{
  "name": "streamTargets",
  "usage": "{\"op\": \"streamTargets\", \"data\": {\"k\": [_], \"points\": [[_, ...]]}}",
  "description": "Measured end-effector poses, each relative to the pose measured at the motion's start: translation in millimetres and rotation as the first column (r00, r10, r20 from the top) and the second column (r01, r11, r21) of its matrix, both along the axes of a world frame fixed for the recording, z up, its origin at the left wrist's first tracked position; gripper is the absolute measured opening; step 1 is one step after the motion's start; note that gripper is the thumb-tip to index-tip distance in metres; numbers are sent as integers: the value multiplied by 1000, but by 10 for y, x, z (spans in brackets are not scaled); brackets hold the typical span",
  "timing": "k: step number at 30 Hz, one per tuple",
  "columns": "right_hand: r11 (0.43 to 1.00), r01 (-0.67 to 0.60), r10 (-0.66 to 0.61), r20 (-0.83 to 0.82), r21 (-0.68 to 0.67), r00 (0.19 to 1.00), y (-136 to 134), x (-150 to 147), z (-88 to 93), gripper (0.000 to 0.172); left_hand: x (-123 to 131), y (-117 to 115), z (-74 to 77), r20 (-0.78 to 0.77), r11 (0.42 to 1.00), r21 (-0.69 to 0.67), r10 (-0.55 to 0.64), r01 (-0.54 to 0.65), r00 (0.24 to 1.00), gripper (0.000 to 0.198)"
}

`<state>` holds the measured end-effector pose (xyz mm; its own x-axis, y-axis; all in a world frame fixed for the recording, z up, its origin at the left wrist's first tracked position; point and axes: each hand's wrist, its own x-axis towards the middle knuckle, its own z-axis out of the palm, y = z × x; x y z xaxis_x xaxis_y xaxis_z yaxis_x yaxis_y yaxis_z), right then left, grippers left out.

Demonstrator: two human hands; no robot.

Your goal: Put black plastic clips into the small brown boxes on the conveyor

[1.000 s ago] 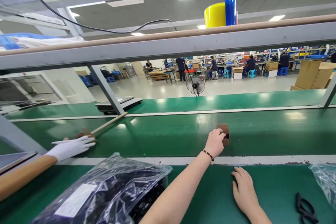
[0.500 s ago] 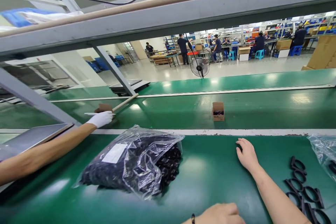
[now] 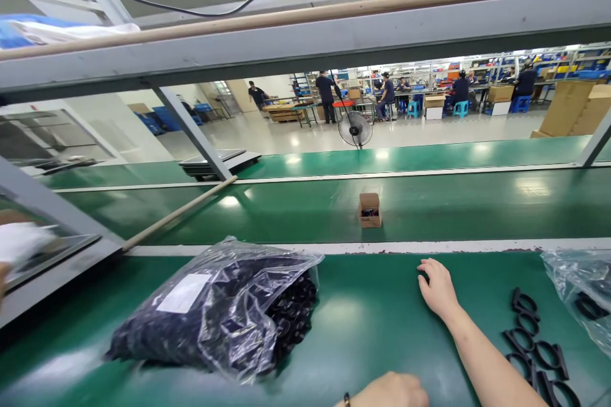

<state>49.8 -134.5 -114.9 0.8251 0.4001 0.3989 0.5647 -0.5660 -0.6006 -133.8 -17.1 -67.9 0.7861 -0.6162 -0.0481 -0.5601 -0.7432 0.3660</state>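
Observation:
My right hand (image 3: 436, 286) rests on the green work surface (image 3: 344, 331) near its far edge, fingers slightly bent, thumb apart and nothing in it. At the bottom edge lies my left hand (image 3: 389, 391), with a dark bracelet (image 3: 347, 399) at the wrist; its fingers are bent down and mostly hidden. To the left sits a clear plastic bag (image 3: 214, 311) full of black parts, with a white label (image 3: 183, 293); its open end faces right. Several black ring-shaped parts (image 3: 527, 324) lie loose right of my right forearm.
Another clear bag (image 3: 582, 292) with black parts lies at the right edge. A small cardboard box (image 3: 370, 211) stands on the green belt beyond. A co-worker's white-gloved hand (image 3: 23, 243) is blurred at the left. A shelf beam (image 3: 305, 38) crosses overhead; a wooden rod (image 3: 181, 211) lies left.
The co-worker's gloved hand has moved left, away from the wooden rod, to the frame's edge. The whole view has shifted a little; my hands have stayed nearly in place.

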Motion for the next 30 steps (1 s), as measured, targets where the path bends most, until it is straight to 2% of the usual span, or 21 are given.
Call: {"op": "streamTargets", "data": {"k": [2, 5, 7, 10, 16, 20, 23, 26, 28, 30], "points": [[1000, 3, -3, 8, 0, 1000, 17, 3, 11, 25, 171, 44, 170, 28, 983, -59, 179, -177, 984, 10], [1000, 17, -17, 18, 2, 1000, 43, 3, 28, 25, 506, 79, 376, 18, 899, -172, 412, -403, 911, 22], [999, 33, -33, 24, 4, 999, 60, 1, 40, 25, 712, 81, 416, -10, 853, -218, 483, -474, 875, 21], [998, 57, -57, 33, 10, 998, 79, 0, 57, 26, 898, 87, 325, -46, 811, -201, 552, -549, 832, 19], [996, 84, -85, 47, 34, 995, 97, -18, 82, 26, 932, 202, 74, -42, 828, -211, 523, -519, 852, 15], [994, 98, -102, 87, 53, 991, 130, -84, 168, 25, 977, 273, 54, -94, 822, -208, 522, -530, 848, 13], [988, 145, -132, 189, -54, 973, 97, -140, 337, 20, 1020, 305, 55, -123, 823, -232, 503, -518, 855, 13], [953, 200, -134, 276, -227, 952, -173, -171, 531, 14, 1021, 320, 56, -134, 812, -283, 494, -511, 859, 13], [918, 224, -128, 290, -328, 949, -534, -167, 605, 15, 993, 318, 61, -117, 812, -304, 487, -498, 866, 15], [888, 286, -178, 303, -360, 936, -972, -132, 608, 13, 952, 309, 62, -88, 820, -308, 480, -482, 873, 16]]}}
